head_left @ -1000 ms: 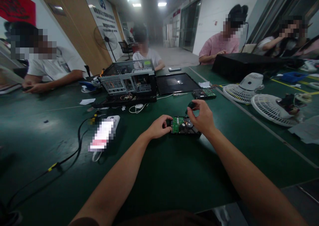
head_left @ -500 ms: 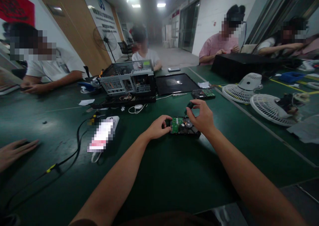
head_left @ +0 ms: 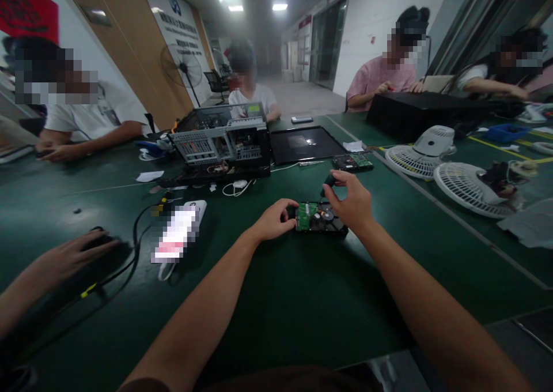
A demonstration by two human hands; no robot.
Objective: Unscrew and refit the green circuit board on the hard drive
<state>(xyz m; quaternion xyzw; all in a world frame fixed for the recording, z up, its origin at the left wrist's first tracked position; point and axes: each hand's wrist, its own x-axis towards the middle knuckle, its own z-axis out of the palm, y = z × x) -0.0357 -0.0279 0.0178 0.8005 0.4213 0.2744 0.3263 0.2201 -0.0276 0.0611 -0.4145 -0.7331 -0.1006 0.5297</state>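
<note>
A hard drive (head_left: 325,223) lies on the green table with its green circuit board facing up. My left hand (head_left: 276,219) grips the drive's left end between thumb and fingers. In my right hand (head_left: 352,199) is a small dark screwdriver (head_left: 328,183), pinched by its handle and tilted. Its tip points down at the middle of the drive, near the edge of the circuit board; whether it sits in a screw is too small to tell.
An opened computer case (head_left: 222,141) stands behind, beside a black side panel (head_left: 306,144). Another hard drive (head_left: 353,162) lies beyond my right hand. Fan parts (head_left: 470,187) lie right, a phone (head_left: 179,233) left. Another person's hand (head_left: 82,251) reaches in from the left; several people sit around.
The other person's hand at the left has moved further in, towards the cable, with something dark under its fingers. My hands stay nearly in place; the screwdriver has shifted very slightly.
</note>
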